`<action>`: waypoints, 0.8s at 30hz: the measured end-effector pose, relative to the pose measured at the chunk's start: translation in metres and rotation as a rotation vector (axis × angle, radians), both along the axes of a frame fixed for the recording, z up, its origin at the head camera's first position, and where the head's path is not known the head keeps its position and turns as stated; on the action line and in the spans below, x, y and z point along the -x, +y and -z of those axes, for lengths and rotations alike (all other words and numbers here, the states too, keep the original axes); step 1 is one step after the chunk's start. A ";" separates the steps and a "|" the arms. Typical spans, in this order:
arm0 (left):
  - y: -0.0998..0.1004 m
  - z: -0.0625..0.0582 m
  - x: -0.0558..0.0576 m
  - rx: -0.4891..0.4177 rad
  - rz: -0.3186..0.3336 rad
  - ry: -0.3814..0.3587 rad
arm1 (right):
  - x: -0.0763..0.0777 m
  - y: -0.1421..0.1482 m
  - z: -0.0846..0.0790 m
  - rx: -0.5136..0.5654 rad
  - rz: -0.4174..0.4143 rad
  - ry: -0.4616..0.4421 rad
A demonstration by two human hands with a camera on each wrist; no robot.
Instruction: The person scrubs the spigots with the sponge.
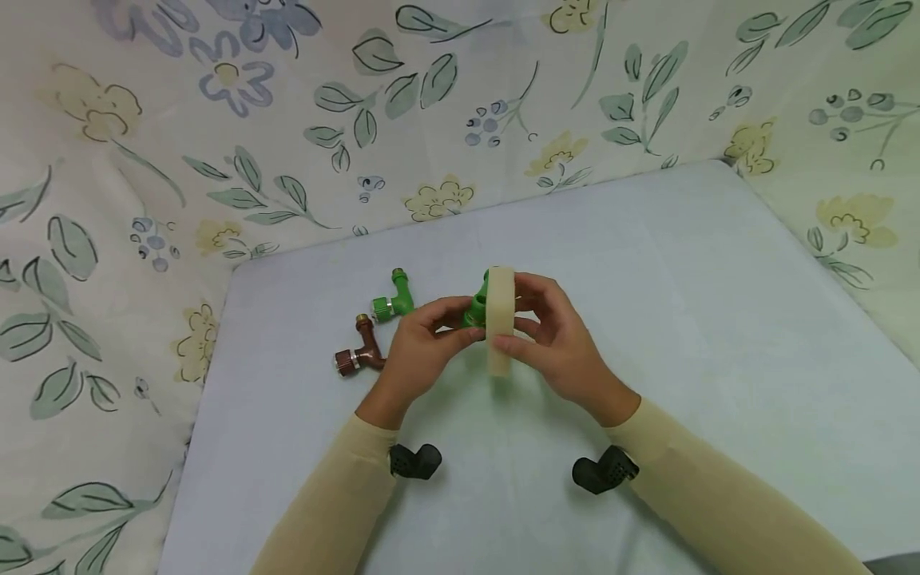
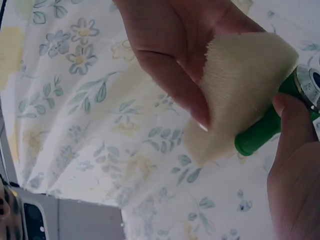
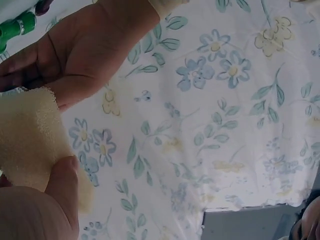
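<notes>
My left hand (image 1: 420,347) grips a green water tap (image 1: 476,310) with a silvery collar (image 2: 309,82), its thumb along the body in the left wrist view. Across from it, my right hand (image 1: 564,347) holds a pale yellow sponge (image 1: 500,327) between thumb and fingers. The sponge stands on edge right beside the tap and appears to touch it. Both are held up in front of me; the sponge hides part of the tap in the head view. Another green tap (image 1: 404,297) lies on the table beyond my left hand, and a brown tap (image 1: 370,347) lies nearer, partly covered by that hand.
The table carries a plain pale cloth (image 1: 683,319). Floral fabric (image 1: 496,96) hangs behind it and along both sides. Black wrist cameras (image 1: 417,461) sit on both sleeves (image 1: 711,479).
</notes>
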State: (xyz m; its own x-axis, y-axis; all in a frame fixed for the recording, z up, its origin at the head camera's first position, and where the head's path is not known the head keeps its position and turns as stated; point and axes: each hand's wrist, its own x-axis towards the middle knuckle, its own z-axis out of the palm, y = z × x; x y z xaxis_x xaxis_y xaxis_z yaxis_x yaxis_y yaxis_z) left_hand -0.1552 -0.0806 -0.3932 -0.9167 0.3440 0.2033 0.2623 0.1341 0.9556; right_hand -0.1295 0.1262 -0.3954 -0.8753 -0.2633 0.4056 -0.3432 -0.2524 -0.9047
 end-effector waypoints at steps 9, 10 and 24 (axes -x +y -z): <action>0.001 0.024 0.005 0.003 0.010 0.031 | -0.002 -0.004 -0.005 -0.216 0.181 0.055; 0.001 0.021 0.003 0.004 0.015 0.024 | -0.002 -0.004 -0.005 -0.234 0.196 0.045; -0.004 0.026 0.006 -0.078 0.093 0.004 | 0.009 0.007 0.003 -0.340 0.346 -0.045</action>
